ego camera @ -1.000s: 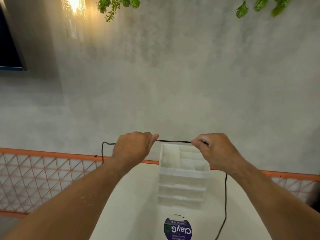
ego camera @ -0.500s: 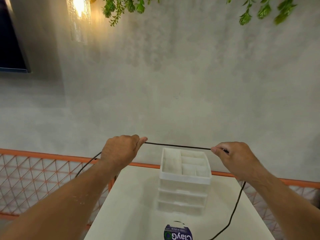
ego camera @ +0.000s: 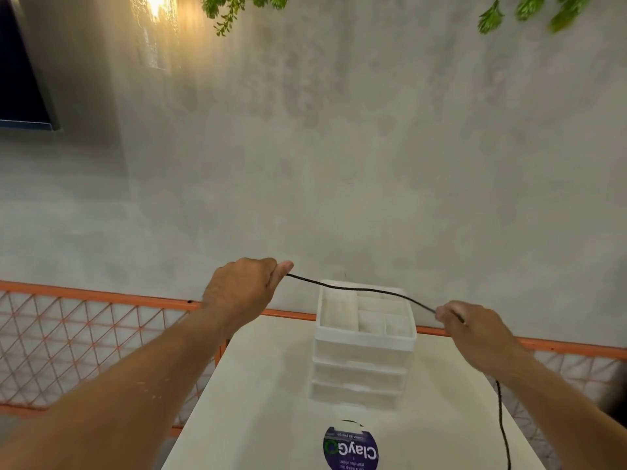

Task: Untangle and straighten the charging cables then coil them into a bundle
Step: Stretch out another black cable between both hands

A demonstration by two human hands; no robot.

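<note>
1. Two hands up in the air over the far half of the bench [ego camera: 271,401], with one black cable [ego camera: 359,289] stretched between them.
2. Left hand [ego camera: 242,290] is curled into a loose fist, pinching the cable between thumb and forefinger. It sits higher than the other hand, out past the bench's left edge, in front of the orange mesh fence [ego camera: 84,334].
3. Right hand [ego camera: 475,330] is lower and nearer the bench's right edge. It's closed around the cable too, fingertips [ego camera: 441,313] nipped on it.
4. Between the hands the cable isn't fully taut: it runs down from left to right with a slight bow, passing right above the white drawer organizer [ego camera: 364,344]. I can't tell if it touches the top rim or just clears it.
5. Past the right hand the cable reappears under the forearm and hangs down along the bench's right edge, out of frame at the bottom. I can't see any of it beyond the left hand.
6. The organizer sits toward the far edge of the bench, roughly centred, open compartments on top and drawers below.
7. Near edge of the bench has a round purple "ClayGo" sticker [ego camera: 351,449], upside down from this side.
8. Behind everything is a grey concrete wall [ego camera: 339,164], with a lit wall lamp [ego camera: 154,28] top left and green leaves [ego camera: 237,8] hanging at the top.
</note>
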